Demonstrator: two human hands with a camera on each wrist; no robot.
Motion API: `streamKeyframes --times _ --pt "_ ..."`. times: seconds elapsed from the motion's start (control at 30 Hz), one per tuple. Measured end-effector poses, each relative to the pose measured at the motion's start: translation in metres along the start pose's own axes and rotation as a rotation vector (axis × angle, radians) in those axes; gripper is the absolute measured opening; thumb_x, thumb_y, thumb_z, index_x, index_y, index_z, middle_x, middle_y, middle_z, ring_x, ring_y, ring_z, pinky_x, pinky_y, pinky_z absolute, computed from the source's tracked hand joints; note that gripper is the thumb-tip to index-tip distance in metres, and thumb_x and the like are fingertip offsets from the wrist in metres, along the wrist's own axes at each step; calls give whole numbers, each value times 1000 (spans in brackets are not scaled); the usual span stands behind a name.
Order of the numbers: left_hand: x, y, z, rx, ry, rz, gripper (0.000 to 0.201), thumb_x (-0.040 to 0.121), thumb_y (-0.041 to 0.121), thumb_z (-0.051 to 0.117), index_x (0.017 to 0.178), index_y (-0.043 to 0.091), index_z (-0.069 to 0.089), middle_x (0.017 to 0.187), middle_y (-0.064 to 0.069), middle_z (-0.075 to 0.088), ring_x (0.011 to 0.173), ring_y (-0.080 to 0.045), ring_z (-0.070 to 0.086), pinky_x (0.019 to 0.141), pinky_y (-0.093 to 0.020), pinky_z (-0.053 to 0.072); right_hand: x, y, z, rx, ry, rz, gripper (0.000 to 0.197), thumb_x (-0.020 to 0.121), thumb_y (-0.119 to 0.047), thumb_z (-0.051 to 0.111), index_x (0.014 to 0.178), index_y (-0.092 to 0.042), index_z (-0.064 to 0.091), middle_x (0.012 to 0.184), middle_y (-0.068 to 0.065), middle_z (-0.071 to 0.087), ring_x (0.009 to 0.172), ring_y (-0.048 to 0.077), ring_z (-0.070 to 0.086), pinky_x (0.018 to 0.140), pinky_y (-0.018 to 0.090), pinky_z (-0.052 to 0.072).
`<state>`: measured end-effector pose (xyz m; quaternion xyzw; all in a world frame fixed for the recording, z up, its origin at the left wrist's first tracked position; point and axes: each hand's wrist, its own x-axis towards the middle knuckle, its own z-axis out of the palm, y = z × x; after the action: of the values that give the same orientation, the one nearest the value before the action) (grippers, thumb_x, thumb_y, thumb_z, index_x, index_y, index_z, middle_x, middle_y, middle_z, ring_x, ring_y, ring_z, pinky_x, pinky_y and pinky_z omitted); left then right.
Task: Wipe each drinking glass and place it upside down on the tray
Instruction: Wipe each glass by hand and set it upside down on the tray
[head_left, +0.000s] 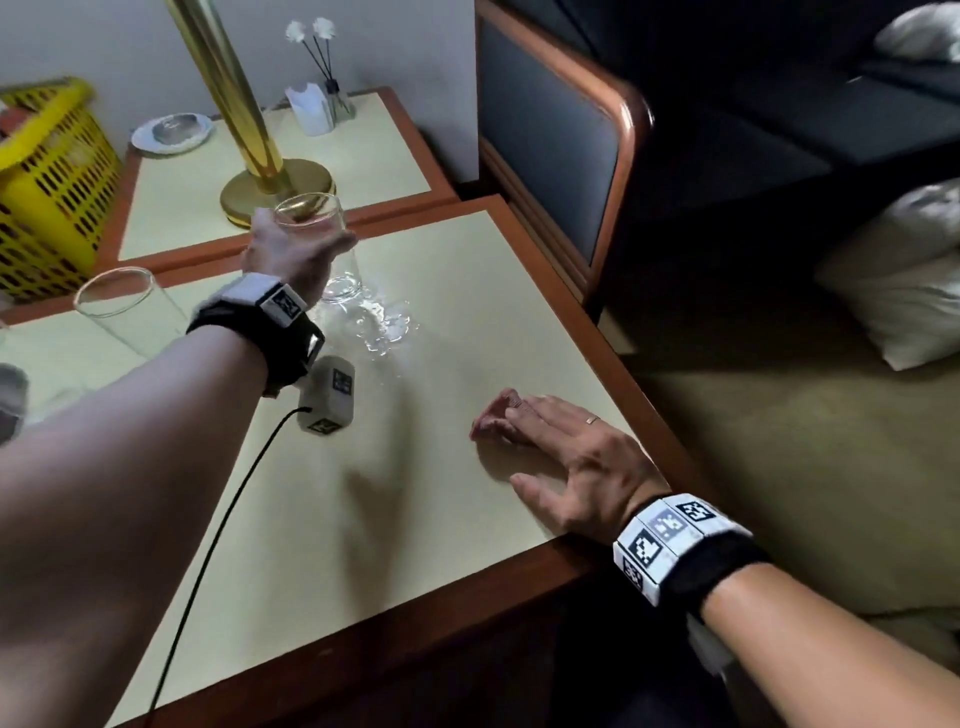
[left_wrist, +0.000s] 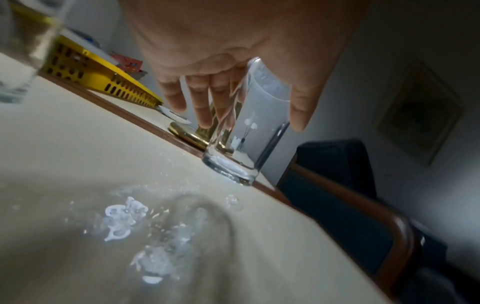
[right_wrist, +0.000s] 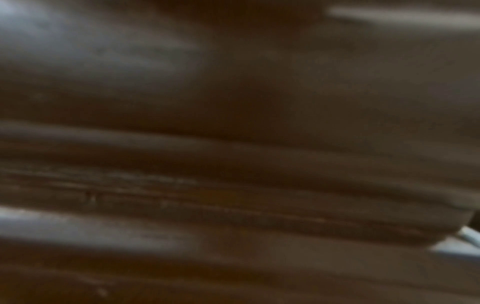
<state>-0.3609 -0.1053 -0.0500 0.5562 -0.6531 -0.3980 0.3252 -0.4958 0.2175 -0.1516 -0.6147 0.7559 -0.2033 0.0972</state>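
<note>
On the cream-topped bench, the left hand wraps its fingers and thumb round an upright drinking glass standing near the far edge, in front of the brass lamp base. The right hand lies flat, fingers straight, pressing a pink cloth near the bench's right edge. Water droplets lie just beside the glass.

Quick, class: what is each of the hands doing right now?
Left hand: fingers and thumb curled round the upright glass on the table.
Right hand: open, fingers flat on a pink cloth.
</note>
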Motion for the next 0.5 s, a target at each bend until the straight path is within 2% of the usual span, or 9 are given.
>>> streamKeyframes --times 0.03,0.1,0.17,0.23,0.3,0.33,0.37,0.43,0.5 --pt "-9 2 -11 -93 15 -16 86 62 55 89 129 16 52 120 -3 66 106 -22 63 95 -38 53 0 -1 -2 4 -4 4 75 85 -59 53 152 -26 45 154 4 49 142 25 45 114 44 44" --pt "-30 1 -34 -296 44 -56 83 60 65 83 121 18 54 116 -9 66 94 -22 62 78 -37 53 0 -3 -3 10 21 -9 73 87 -61 50 149 -23 50 151 5 52 140 26 48 114 42 43" --pt "-61 -2 -55 -486 59 -160 61 74 66 75 112 24 54 110 -13 60 88 -26 59 68 -34 50 0 -7 -4 26 37 15 70 90 -63 45 146 -23 53 149 4 54 140 24 48 116 40 41" --pt "-98 -11 -76 -636 -49 -321 49 88 60 67 118 26 48 111 -12 52 91 -30 63 80 -41 56 3 -14 -4 47 54 76 62 92 -54 46 144 -22 57 149 4 54 141 23 47 120 35 33" --pt "-137 -22 -95 -711 -223 -449 46 94 48 64 127 23 44 119 -13 48 95 -32 64 97 -50 53 9 -23 -2 66 82 133 46 94 -31 56 137 -16 63 145 8 58 137 26 52 119 29 30" --pt "-154 -31 -105 -732 -288 -474 41 94 38 64 126 19 46 125 -15 48 97 -32 64 100 -50 52 12 -29 -1 65 90 147 39 96 -19 59 134 -14 66 142 9 61 133 28 56 116 28 33" --pt "-172 -39 -113 -730 -333 -473 35 92 29 65 121 16 49 128 -16 49 96 -32 64 100 -49 52 13 -38 -2 59 82 175 36 96 -13 60 131 -16 68 138 8 64 128 29 59 111 29 38" --pt "-201 -59 -126 -660 -372 -400 34 82 20 76 108 14 55 121 -15 55 87 -31 65 87 -45 57 16 -60 -7 77 67 221 31 98 -14 59 123 -25 72 125 5 72 113 29 67 96 28 48" --pt "-224 -80 -135 -617 -339 -318 61 65 18 88 117 14 57 107 -11 63 73 -26 63 68 -37 57 19 -89 -18 220 87 232 30 99 -16 60 120 -32 74 105 -3 77 83 12 73 73 22 55"
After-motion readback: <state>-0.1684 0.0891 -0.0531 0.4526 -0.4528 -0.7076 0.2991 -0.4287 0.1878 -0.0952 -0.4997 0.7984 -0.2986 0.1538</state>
